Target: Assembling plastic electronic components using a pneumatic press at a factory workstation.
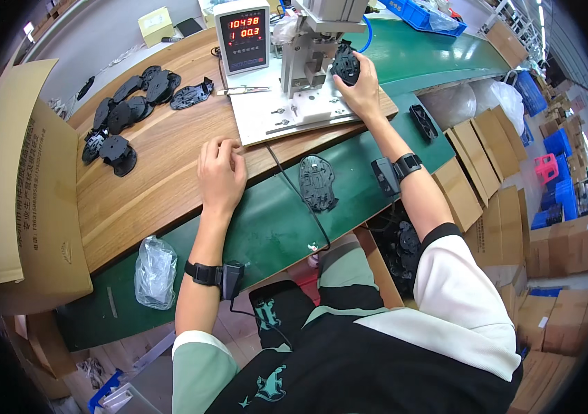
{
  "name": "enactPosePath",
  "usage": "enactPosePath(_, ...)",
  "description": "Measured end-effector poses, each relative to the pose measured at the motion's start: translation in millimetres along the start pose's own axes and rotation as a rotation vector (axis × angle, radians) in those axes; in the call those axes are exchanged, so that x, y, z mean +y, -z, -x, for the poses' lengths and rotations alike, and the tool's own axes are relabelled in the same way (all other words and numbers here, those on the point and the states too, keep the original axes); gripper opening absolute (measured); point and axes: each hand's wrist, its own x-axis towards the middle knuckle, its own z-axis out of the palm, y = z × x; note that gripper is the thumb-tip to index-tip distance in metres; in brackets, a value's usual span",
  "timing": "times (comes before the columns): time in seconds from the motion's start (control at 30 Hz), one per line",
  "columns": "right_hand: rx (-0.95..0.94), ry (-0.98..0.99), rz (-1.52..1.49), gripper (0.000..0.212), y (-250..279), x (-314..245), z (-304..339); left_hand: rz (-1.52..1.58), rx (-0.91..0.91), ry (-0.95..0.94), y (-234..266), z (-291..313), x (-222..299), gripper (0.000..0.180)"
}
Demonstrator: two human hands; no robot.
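At the right side of a bench press [305, 58], my right hand [361, 88] grips a black plastic computer-mouse shell [345, 64] between thumb and fingers. My left hand [221, 176] rests, loosely curled, on the wooden board [149, 200] beside the near left corner of the press's white base plate [259, 124]. Nothing shows in it, though its fingertips are partly hidden. Closer to me, a black mouse bottom shell [316, 183] lies flat on the green bench [266, 234]. Tweezers [243, 90] lie on the base plate's left part.
Several black mouse parts [124, 110] are clustered on the board's left. A display box with red digits [242, 38] stands left of the press. A black cable [297, 190] crosses the bench. Around are a clear plastic bag [155, 272], a large carton [31, 207] and a small black tray [423, 123].
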Motion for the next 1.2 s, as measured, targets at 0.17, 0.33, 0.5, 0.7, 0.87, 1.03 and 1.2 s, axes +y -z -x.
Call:
enactPosePath(0.17,0.053,0.031,0.069,0.082,2.4,1.1,-0.1,0.024,-0.023,0.004,0.3,-2.5,5.0,0.015)
enactPosePath(0.33,-0.005,-0.036,-0.009,0.081,1.3,-3.3,0.7,0.023,-0.033,0.013,2.7,-2.3,4.2,0.016)
enactPosePath(0.5,0.025,-0.015,0.050,0.079,1.8,-1.3,-0.8,0.008,-0.035,0.017,-0.3,-1.9,4.7,0.015)
enactPosePath(0.7,0.023,-0.007,0.030,0.077,3.9,-2.6,1.4,-0.014,-0.017,-0.001,1.1,-1.1,4.4,0.015)
enactPosePath(0.87,0.014,-0.023,0.023,0.075,1.7,-4.4,2.0,0.003,-0.024,0.006,1.5,0.6,2.2,0.015)
enactPosePath(1.03,0.082,0.056,0.096,0.075,2.0,3.0,0.4,-0.001,-0.040,0.013,-0.6,-2.7,4.2,0.014)
enactPosePath(1.2,0.035,-0.025,0.065,0.076,-3.1,-2.8,1.3,-0.008,-0.022,0.003,3.0,-2.7,1.0,0.015)
